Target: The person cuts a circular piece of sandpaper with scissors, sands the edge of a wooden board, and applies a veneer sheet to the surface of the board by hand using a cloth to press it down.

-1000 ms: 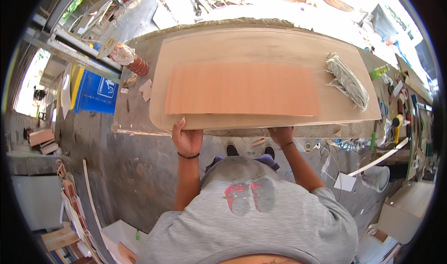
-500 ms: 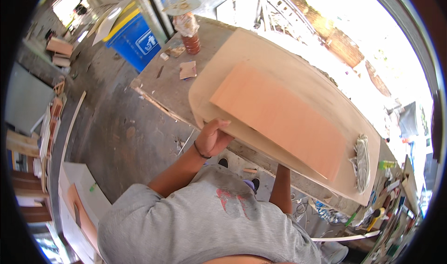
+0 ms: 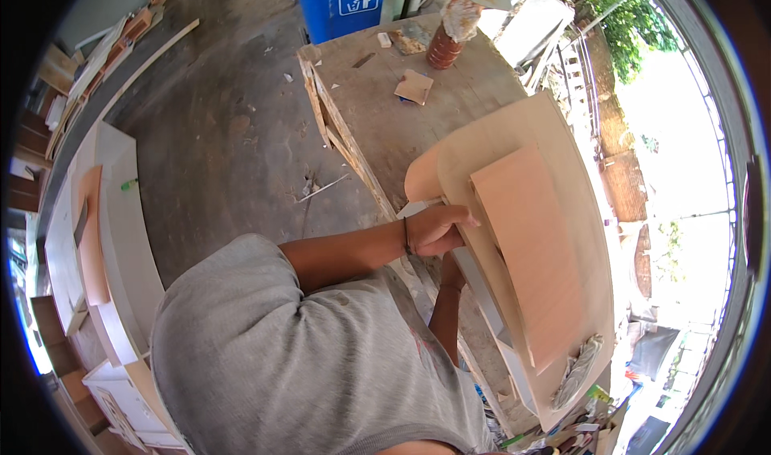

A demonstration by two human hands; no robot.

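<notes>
My left hand (image 3: 440, 230) is closed on the near edge of a large light-brown wooden panel (image 3: 490, 146) with rounded corners, thumb on top. The panel is tilted up, and a curved wooden side (image 3: 422, 175) and white parts (image 3: 479, 286) show beneath it. My right hand (image 3: 452, 273) reaches under the panel just below my left; its fingers are hidden. On top of the panel lies a thinner rectangular plywood sheet (image 3: 540, 254). A greyish bundled cloth or glove (image 3: 577, 372) rests near the panel's right end.
The worn workbench (image 3: 361, 102) bears a reddish-brown jar (image 3: 444, 47) topped with plastic and a disc, plus a small tan square (image 3: 414, 87). A blue bin (image 3: 337, 9) stands behind it. White panels (image 3: 120, 190) and wood pieces lie at left; clutter (image 3: 590, 435) fills the lower right.
My view has turned to the right. The panel now stands higher off the bench and tilted, with the sheet and bundle still on it, showing the parts below. My left hand keeps its edge.
</notes>
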